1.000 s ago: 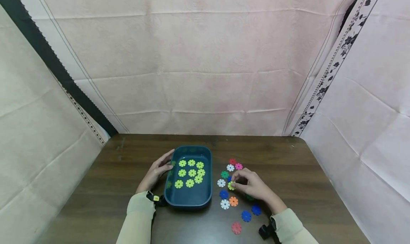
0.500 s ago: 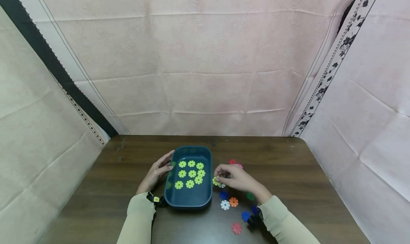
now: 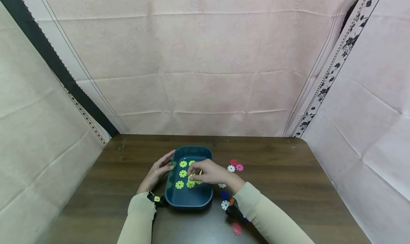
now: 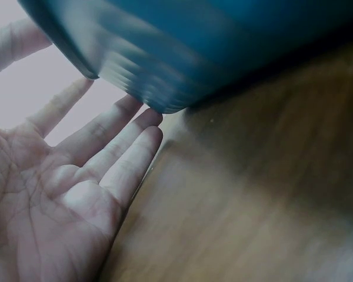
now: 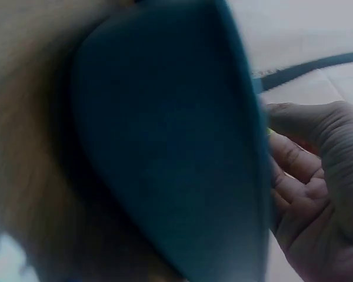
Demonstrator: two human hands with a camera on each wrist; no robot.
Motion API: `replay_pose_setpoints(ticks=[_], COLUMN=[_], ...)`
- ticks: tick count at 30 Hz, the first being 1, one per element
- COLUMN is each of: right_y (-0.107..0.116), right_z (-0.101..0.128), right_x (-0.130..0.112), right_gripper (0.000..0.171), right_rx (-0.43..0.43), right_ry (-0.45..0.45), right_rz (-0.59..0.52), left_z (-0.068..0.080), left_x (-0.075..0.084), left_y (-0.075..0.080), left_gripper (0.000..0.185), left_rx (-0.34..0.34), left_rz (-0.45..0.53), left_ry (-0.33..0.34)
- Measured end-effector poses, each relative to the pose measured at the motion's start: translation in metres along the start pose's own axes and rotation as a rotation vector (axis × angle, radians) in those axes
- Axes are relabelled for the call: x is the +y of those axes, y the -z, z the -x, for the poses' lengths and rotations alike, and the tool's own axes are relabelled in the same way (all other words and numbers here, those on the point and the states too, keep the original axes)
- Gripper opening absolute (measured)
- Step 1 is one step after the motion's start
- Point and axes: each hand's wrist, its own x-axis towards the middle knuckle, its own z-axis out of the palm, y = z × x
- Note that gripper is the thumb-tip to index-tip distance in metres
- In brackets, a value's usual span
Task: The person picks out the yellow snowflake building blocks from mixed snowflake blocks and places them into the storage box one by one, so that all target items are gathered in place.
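A dark blue rectangular tray [image 3: 189, 200] stands on the table, with several yellow-green flower-shaped discs [image 3: 183, 173] spread over its floor. My left hand [image 3: 156, 173] lies along the tray's left side. In the left wrist view, its straight fingers [image 4: 119, 129] touch the tray's outer wall. Reaching in over the right rim, my right hand [image 3: 209, 172] pinches a yellow-green flower disc [image 5: 269, 133] between thumb and fingertips, low above the discs in the tray. Only a sliver of that disc shows beside the thumb in the right wrist view. The hand covers some discs in the tray.
Right of the tray lie loose flower discs, among them a red disc [image 3: 233, 162], a pink disc [image 3: 239, 167], a white disc [image 3: 225, 205] and a coral disc [image 3: 237, 229]. The right forearm hides some. Pale cloth [image 3: 205, 77] hangs behind the table.
My right hand has carried the yellow-green flower disc left from the loose discs, past the rim, into the space over the tray. My left hand has stayed at the tray's side.
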Motion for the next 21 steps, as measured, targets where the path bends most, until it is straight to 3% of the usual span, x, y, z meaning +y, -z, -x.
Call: replay_pose_setpoints(ticks=[7,16,21], right_y=[-0.023,-0.035,-0.036], right_z=[-0.026,-0.036,-0.037], right_x=[0.000,0.000,0.000], right_gripper=[0.015,0.013,0.012], right_rx=[-0.159,-0.271,-0.274], right_ry=[-0.038,-0.084,-0.059], right_rz=[0.000,-0.006,-0.024], left_z=[0.001,0.002,0.002], left_x=[0.001,0.003,0.004], left_y=[0.001,0.001,0.001], left_gripper=[0.059,0.059,0.059], left_rx=[-0.018,-0.031,-0.041], left_rz=[-0.002,-0.023,-0.015], left_ry=[-0.009,-0.026,-0.038])
